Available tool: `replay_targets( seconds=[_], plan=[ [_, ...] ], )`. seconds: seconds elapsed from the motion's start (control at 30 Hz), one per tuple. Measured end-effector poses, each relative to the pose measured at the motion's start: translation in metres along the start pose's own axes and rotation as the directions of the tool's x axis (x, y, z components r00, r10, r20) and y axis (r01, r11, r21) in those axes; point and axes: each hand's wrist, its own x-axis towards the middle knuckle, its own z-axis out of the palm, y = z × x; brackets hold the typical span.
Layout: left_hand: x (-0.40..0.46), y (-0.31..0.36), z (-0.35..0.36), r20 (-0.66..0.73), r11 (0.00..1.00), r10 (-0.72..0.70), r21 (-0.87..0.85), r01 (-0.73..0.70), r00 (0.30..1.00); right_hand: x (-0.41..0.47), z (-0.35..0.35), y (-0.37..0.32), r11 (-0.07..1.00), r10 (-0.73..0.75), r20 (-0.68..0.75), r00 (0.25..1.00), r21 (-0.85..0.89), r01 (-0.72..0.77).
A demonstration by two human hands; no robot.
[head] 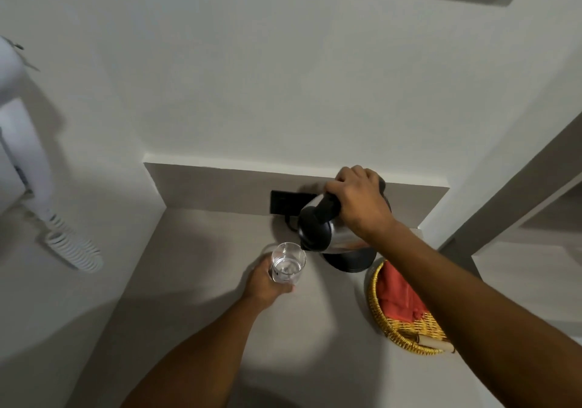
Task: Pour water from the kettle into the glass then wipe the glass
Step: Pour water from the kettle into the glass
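A steel kettle (330, 234) with a black lid and handle is tilted to the left, its spout just above the rim of a clear glass (287, 264). My right hand (362, 201) grips the kettle's black handle from above. My left hand (267, 281) wraps the glass from the left and holds it upright over the grey counter (204, 281). A little water lies in the bottom of the glass. A red cloth (395, 296) lies in a wicker basket (406, 338) to the right, partly hidden by my right forearm.
The kettle's black base (349, 262) sits on the counter beneath the kettle. A black wall socket (283, 201) is behind it. A white wall-mounted hair dryer with a coiled cord (72, 250) hangs at the left. White walls enclose the counter at the back and left.
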Motion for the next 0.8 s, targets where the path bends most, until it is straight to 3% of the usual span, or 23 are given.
replay_targets(
  seconds=[0.27, 0.8],
  plan=[
    [-0.002, 0.001, -0.003, 0.009, 1.000, 0.028, -0.005, -0.028, 1.000, 0.006, -0.002, -0.045, 0.955, -0.187, 0.074, 0.980, -0.222, 0.199],
    [-0.005, 0.005, -0.004, 0.014, 0.997, 0.009, 0.078, -0.010, 1.000, 0.015, -0.013, -0.066, 0.910, -0.230, 0.116, 0.966, -0.327, 0.256]
  ],
)
